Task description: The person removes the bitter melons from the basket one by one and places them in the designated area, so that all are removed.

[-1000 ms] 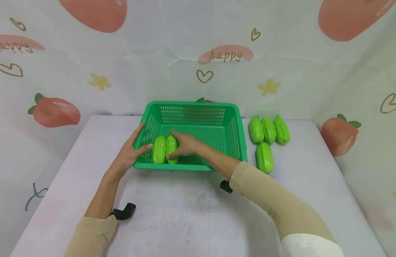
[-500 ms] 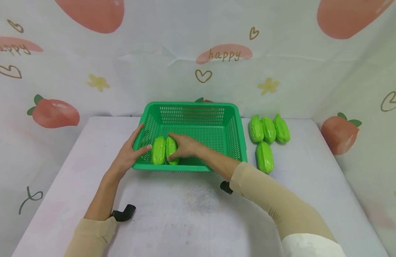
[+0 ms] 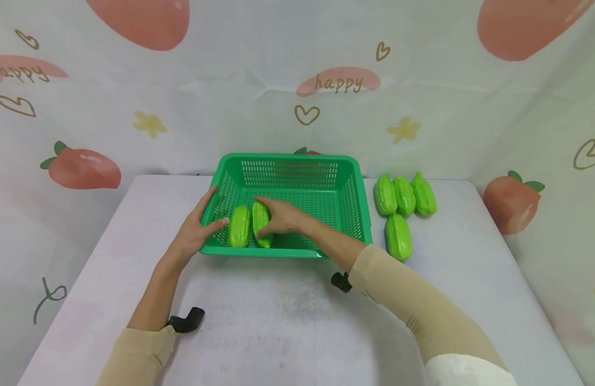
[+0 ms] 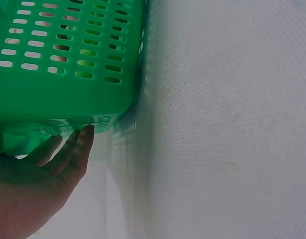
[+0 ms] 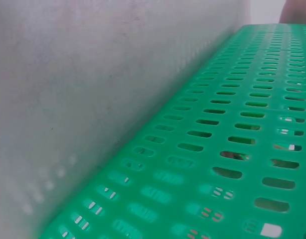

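Inside the green plastic basket [image 3: 302, 252] lie two bright green, ridged star fruit. My right hand [image 3: 283, 217] holds the right-hand star fruit [image 3: 261, 219] between thumb and fingers, tilted a little, its top leaning left. To its left, with a narrow gap, the other star fruit [image 3: 239, 227] stands lengthwise near the basket's left wall. My left hand [image 3: 193, 231] grips the basket's left side, thumb over the rim and fingers outside. The left wrist view shows its fingertips [image 4: 85, 133] against the outer wall. In the right wrist view the slotted basket wall [image 5: 228, 129] hides the right hand.
Right of the basket, several more star fruit rest on the white table [image 3: 297, 321]: a row at the back [image 3: 404, 195] and one in front [image 3: 398, 237]. A patterned cloth [image 3: 259, 64] hangs behind. Black wrist-camera mounts [image 3: 187, 320] stick out from both wrists.
The star fruit in my right hand has shifted slightly right and tilted, opening a gap from the other one. My left hand stays on the basket.
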